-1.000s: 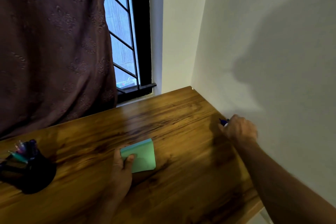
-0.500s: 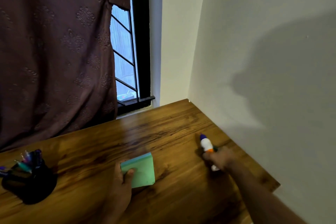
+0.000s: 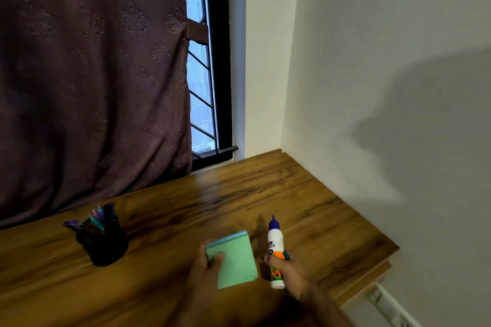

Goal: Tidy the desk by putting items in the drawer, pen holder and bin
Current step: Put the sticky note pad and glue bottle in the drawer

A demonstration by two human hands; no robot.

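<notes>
A green pad of sticky notes (image 3: 235, 257) is held just above the wooden desk (image 3: 186, 202), with my left hand (image 3: 204, 271) gripping its near left corner, thumb on top. My right hand (image 3: 288, 268) is closed around a white glue bottle (image 3: 275, 241) with a purple cap and an orange label; the bottle points away from me, right beside the pad. A black pen holder (image 3: 102, 240) with several coloured pens stands on the desk to the left. No drawer or bin is in view.
A brown curtain (image 3: 87, 74) hangs behind the desk on the left, beside a barred window (image 3: 204, 74). White walls meet at the desk's far right corner. The desk's right edge (image 3: 382, 252) ends near a wall trunking strip.
My right hand has pulled the glue bottle from the wall side toward me, next to the pad. My left hand keeps its hold on the green pad. The camera has tilted up.
</notes>
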